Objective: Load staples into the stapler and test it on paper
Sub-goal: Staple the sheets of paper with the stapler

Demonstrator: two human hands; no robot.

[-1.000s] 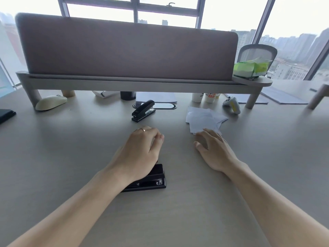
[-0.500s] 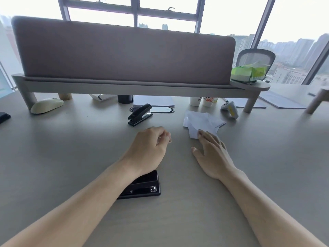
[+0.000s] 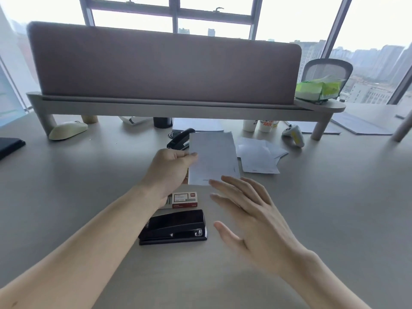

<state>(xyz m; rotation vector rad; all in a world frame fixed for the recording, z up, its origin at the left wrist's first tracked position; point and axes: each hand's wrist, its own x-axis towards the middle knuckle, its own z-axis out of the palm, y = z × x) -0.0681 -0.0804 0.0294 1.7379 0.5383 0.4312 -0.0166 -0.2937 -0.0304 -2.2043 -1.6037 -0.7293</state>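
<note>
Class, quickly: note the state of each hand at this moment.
Left hand: holding a sheet of paper.
Right hand: open, holding nothing.

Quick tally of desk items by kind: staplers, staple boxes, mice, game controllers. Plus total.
Staplers: 2 (near stapler, far stapler)
Staple box: 1
Mouse: 1
Game controller: 1
Total: 5

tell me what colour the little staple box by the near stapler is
Red and white, seen in the head view: the staple box lies just beyond the black stapler.
</note>
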